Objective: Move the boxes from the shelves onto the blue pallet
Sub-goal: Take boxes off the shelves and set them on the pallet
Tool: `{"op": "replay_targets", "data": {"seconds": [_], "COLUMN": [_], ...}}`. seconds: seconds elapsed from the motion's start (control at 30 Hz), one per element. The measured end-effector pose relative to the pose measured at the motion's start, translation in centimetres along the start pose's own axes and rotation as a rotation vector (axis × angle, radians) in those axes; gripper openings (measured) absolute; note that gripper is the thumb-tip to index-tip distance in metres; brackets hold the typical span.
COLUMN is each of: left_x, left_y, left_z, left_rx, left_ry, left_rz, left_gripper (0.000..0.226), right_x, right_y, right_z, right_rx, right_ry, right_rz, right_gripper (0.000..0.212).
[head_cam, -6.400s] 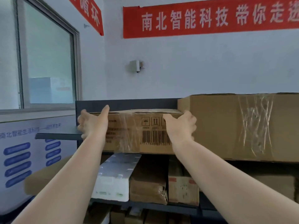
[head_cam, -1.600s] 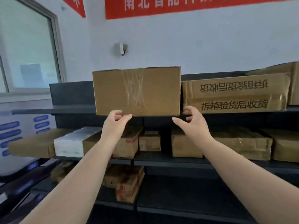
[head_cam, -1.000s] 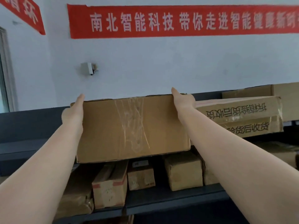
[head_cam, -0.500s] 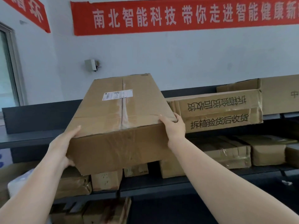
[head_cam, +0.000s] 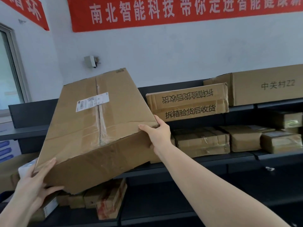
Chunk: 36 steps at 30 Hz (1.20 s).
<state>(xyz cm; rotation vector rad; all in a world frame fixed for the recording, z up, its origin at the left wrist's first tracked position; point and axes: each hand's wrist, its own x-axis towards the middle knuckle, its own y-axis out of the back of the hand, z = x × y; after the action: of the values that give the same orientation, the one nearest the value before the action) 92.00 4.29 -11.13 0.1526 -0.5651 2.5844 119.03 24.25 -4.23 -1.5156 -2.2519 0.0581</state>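
A large cardboard box (head_cam: 98,128) is held in the air in front of the dark shelves (head_cam: 237,158), tilted so that its taped top, with a white shipping label (head_cam: 92,101), faces the camera and its far end rises toward the wall. The left hand (head_cam: 35,182) grips the box's lower near corner, the thumb lying up along the front face and the fingers (head_cam: 54,189) curled underneath the bottom edge. The right hand (head_cam: 158,130) grips the opposite near corner, higher up, the thumb laid over the top edge and the other fingers wrapped around the side (their tips are hidden behind the cardboard).

On the upper shelf, just right of the held box, lies a flat box with printed characters (head_cam: 188,101), and beside that a larger plain box (head_cam: 265,86) marked on its front. The middle shelf carries several taped parcels (head_cam: 203,141) in a row. Lower down, under the held box, stand small red-and-brown cartons (head_cam: 111,202). A red banner (head_cam: 180,10) with white characters hangs on the wall above, and a small grey wall fixture (head_cam: 91,61) sits below it. A window frame (head_cam: 14,63) shows at the left edge.
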Motion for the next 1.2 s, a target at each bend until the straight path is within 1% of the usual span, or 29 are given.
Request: {"op": "replay_targets", "data": {"seconds": [0.07,0.13,0.17,0.23,0.3,0.4,0.53,0.6,0.7,0.77,0.87,0.97,1.03,1.13,1.2], "left_x": [1.9,2.1,0.9,-3.1,-5.6,-8.6,-12.9,-14.8,-17.4,-19.2,-22.6,-27.0,-30.0,-34.3,-37.4], "left_y": [3.7,5.3,4.6,1.4,-0.5,-1.7,-2.7,-3.0,-3.5,-4.4,-6.8,-10.1,-12.5,-15.7,-17.4], "left_z": [-2.1,-2.3,-0.8,3.2,5.8,7.7,9.2,9.7,10.3,10.6,10.1,8.4,6.7,3.5,1.5], "left_rx": [0.018,0.006,0.014,0.018,0.001,-0.015,-0.055,-0.051,-0.026,-0.035,-0.043,-0.069,-0.074,-0.056,-0.027], "left_ry": [-0.059,-0.122,-0.146,-0.112,-0.130,-0.185,-0.204,-0.226,-0.262,-0.268,-0.280,-0.267,-0.236,-0.177,-0.144], "left_rz": [0.050,0.034,0.003,-0.041,-0.072,-0.102,-0.140,-0.143,-0.128,-0.136,-0.165,-0.177,-0.178,-0.167,-0.168], "left_gripper": [0.040,0.040,0.041,0.047,0.049,0.041,0.039,0.041,0.052,0.053,0.052,0.052,0.051,0.043,0.049], "right_x": [-1.5,-3.1,-3.9,-5.7,-7.6,-10.4,-13.8,-15.1,-16.8,-17.7,-18.9,-20.3,-21.3,-23.0,-24.3], "right_y": [0.5,1.0,1.3,1.9,2.5,3.8,6.2,7.6,9.6,11.3,15.1,20.3,24.4,30.6,34.3], "right_z": [-1.3,-2.5,-3.1,-4.1,-4.9,-6.1,-8.1,-9.0,-10.1,-10.7,-11.7,-12.4,-12.8,-12.4,-11.7], "right_rx": [0.024,0.051,0.068,0.111,0.159,0.192,0.215,0.228,0.236,0.249,0.249,0.230,0.220,0.195,0.184], "right_ry": [0.017,0.024,0.032,0.056,0.078,0.116,0.151,0.159,0.152,0.156,0.161,0.168,0.174,0.179,0.164], "right_rz": [0.003,0.010,0.015,0.022,0.038,0.059,0.087,0.091,0.097,0.105,0.125,0.133,0.153,0.202,0.217], "right_gripper": [0.068,0.069,0.068,0.066,0.063,0.053,0.048,0.051,0.065,0.068,0.066,0.064,0.061,0.056,0.054]}}
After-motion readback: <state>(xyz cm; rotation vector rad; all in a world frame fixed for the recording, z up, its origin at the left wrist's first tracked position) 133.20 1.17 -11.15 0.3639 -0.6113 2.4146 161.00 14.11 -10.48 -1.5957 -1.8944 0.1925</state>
